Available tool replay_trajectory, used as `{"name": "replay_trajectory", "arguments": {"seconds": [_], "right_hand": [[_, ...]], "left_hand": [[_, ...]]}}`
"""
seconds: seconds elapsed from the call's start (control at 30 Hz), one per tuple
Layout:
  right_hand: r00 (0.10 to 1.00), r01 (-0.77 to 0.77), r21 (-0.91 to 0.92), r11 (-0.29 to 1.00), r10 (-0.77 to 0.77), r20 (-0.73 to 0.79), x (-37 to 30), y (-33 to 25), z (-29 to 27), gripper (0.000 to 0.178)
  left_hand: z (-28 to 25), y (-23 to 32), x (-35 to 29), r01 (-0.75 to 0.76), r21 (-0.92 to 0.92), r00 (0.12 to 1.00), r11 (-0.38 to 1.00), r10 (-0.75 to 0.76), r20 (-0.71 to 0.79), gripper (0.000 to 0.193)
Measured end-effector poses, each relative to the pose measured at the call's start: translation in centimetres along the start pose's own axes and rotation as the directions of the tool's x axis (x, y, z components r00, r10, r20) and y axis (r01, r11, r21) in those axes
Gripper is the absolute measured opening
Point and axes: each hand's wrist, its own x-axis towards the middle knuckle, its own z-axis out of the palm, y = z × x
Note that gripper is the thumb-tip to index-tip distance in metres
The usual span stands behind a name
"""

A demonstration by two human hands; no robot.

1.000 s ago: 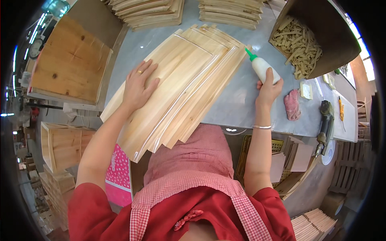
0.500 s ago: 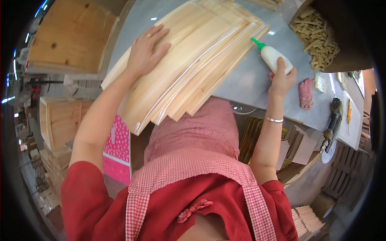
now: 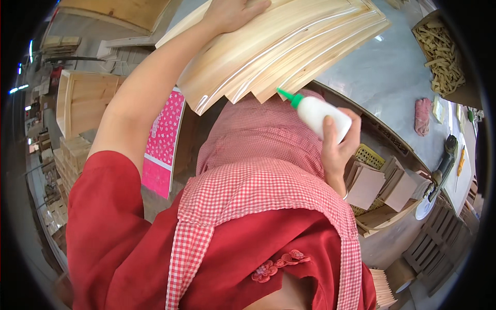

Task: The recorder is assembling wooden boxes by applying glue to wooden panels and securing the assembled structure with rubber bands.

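Note:
Several thin pale wooden boards [image 3: 227, 67] lie overlapped like steps on the table, their near ends jutting past its edge. White lines of glue run lengthwise along the exposed strips. Across the top board rests my left hand [image 3: 232, 13], flat with the thumb apart; its fingers are partly cut off by the upper edge of the picture. My right hand [image 3: 341, 137] is wrapped round a white squeeze bottle of glue [image 3: 318, 116]. Its green nozzle [image 3: 288, 95] points left, with the tip at the near end of the lowest stepped board.
On the grey table [image 3: 372, 67] at right are a box of wood offcuts [image 3: 439, 57], a pink cloth bundle [image 3: 422, 118] and a dark hand tool [image 3: 445, 163]. Below the table edge stand flat panels [image 3: 367, 185]. A pink patterned panel [image 3: 166, 129] is at left.
My right hand has drawn the glue bottle from the boards' far end toward me, and a white line now runs along the lowest stepped board. My left hand stays on the boards; the view has shifted.

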Motion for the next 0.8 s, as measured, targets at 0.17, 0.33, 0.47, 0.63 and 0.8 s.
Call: {"name": "replay_trajectory", "arguments": {"seconds": [0.17,0.33,0.47,0.63,0.8], "right_hand": [[0.996,0.02,0.047,0.999,-0.024,0.081,-2.4,-0.4,0.2,0.036],[0.998,0.036,0.058,0.998,-0.039,0.04,-1.7,0.0,1.1,0.035],[0.985,-0.016,0.109,0.994,-0.003,0.174,-1.9,-1.2,1.4,0.034],[0.992,-0.06,0.334,0.941,0.093,-0.084,1.0,1.0,-1.8,0.034],[0.925,-0.017,0.427,0.904,0.176,-0.336,7.5,0.3,-5.0,0.035]], "left_hand": [[0.2,-0.1,-0.2,-0.022,0.018,1.0,1.0,0.022,-0.011,0.053],[0.2,-0.1,-0.2,0.005,0.019,1.0,1.0,-0.004,-0.014,0.053],[1.4,-6.0,-2.1,0.19,-0.462,0.942,0.866,-0.293,-0.163,0.055],[-5.4,-8.5,-10.9,0.045,-0.958,0.186,0.284,-0.944,-0.272,0.015],[1.9,2.7,-19.7,0.034,-0.782,0.484,-0.622,-0.675,0.557,0.055]]}}
